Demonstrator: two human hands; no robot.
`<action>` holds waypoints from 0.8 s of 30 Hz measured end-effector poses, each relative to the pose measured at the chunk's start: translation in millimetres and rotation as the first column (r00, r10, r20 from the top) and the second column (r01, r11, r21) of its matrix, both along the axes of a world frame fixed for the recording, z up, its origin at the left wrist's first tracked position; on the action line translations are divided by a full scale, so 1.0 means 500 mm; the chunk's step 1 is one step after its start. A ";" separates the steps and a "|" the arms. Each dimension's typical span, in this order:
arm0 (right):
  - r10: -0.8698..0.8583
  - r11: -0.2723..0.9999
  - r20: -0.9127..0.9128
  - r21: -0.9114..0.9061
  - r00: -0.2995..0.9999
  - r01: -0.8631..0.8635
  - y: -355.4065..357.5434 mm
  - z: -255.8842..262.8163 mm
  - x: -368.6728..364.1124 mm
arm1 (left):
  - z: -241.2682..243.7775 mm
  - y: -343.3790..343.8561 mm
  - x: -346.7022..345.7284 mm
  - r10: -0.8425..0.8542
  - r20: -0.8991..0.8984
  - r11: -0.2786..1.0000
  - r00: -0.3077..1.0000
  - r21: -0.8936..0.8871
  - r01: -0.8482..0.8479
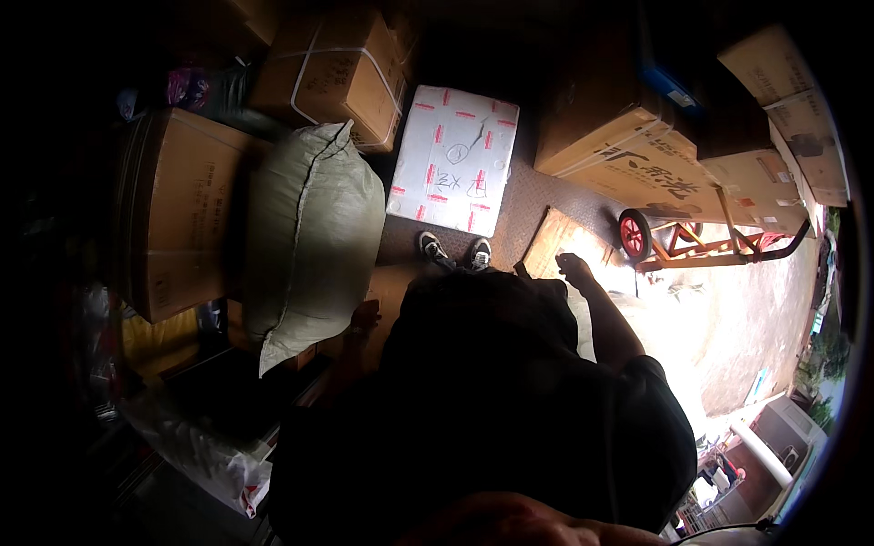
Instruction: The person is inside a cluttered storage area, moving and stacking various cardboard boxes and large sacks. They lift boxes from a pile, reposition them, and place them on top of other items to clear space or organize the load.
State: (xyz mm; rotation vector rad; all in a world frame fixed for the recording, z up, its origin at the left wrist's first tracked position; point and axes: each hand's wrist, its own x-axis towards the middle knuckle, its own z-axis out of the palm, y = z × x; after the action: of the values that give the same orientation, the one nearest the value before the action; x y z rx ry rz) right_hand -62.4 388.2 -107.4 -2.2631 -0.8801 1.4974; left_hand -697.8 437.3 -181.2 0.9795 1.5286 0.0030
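My left hand is low at the left of my body, in shadow, beside the lower right side of a stuffed woven sack; whether it touches the sack cannot be told. Out to the right of my body is my right hand, its fingers bent, over the near part of a flat piece of cardboard. No object shows in it, but the hand is dark. In front of my shoes a white box with red marks and handwriting lies on the metal floor.
Strapped cartons stand ahead on the left, and a tall carton is beyond the sack. Large cartons stack at the right. Near them is a hand truck with red wheels. A plastic bag lies lower left. Bright ground shows outside.
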 end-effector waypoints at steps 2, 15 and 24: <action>0.051 0.998 -0.003 0.032 0.999 -0.051 0.030 -0.018 0.002 | -0.047 -0.022 -0.039 -0.122 -0.015 0.992 0.992 0.016 0.122; 0.069 0.996 -0.090 0.054 0.994 -0.065 0.051 -0.035 0.026 | -0.096 -0.057 -0.082 -0.225 -0.063 0.901 0.972 0.366 0.232; 0.067 0.997 -0.048 0.037 0.997 -0.065 0.069 -0.031 0.033 | -0.045 -0.003 -0.028 -0.301 -0.069 0.908 0.951 0.285 0.308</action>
State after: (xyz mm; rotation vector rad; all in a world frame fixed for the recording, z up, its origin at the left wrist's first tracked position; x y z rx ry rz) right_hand -46.0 422.9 -122.7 -2.1818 -0.9683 1.5465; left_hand -711.9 435.9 -203.9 1.4551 1.4055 -0.0043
